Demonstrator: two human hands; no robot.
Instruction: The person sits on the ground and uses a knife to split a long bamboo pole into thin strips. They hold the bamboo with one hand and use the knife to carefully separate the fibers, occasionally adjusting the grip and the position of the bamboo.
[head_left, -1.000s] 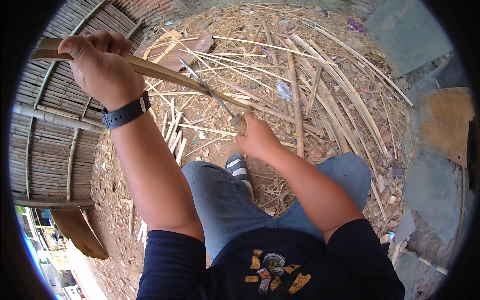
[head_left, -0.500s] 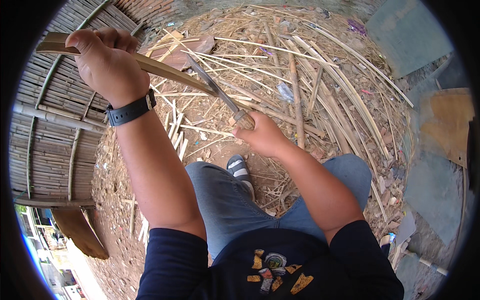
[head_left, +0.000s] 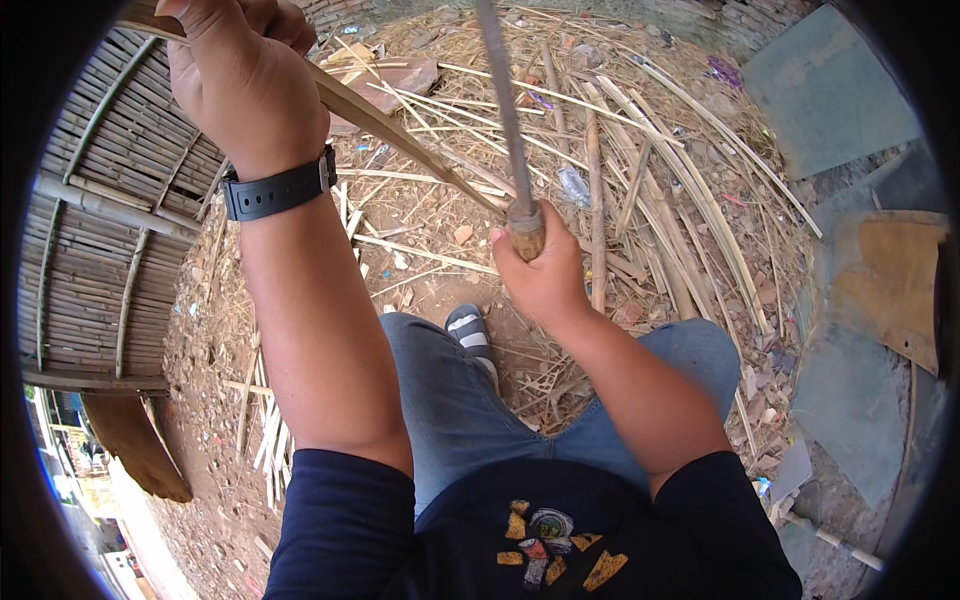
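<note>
Raised at the upper left, my left hand (head_left: 250, 85) is closed around a long bamboo strip (head_left: 395, 135). The strip slopes down to the right, and its lower end comes close to the knife in the picture; whether they touch I cannot tell. My right hand (head_left: 548, 268), in front of my knees, is wrapped around the short wooden handle of a large knife (head_left: 512, 130). Its blade points up and away from me, narrow and edge-on in this view, with the tip cut off by the upper edge. A black watch strap circles my left wrist.
Split bamboo strips (head_left: 690, 215) and poles lie strewn over the straw-covered ground ahead and to the right. A slatted bamboo panel (head_left: 110, 200) stands on the left. Grey sheets (head_left: 830, 90) lean at the right. A bundle of pale strips (head_left: 272, 450) lies beside my left arm.
The knife has swung from slanting up-left across the strip to pointing nearly straight up, off the strip. My right hand shifted slightly right; my left hand rose and moved right with the strip.
</note>
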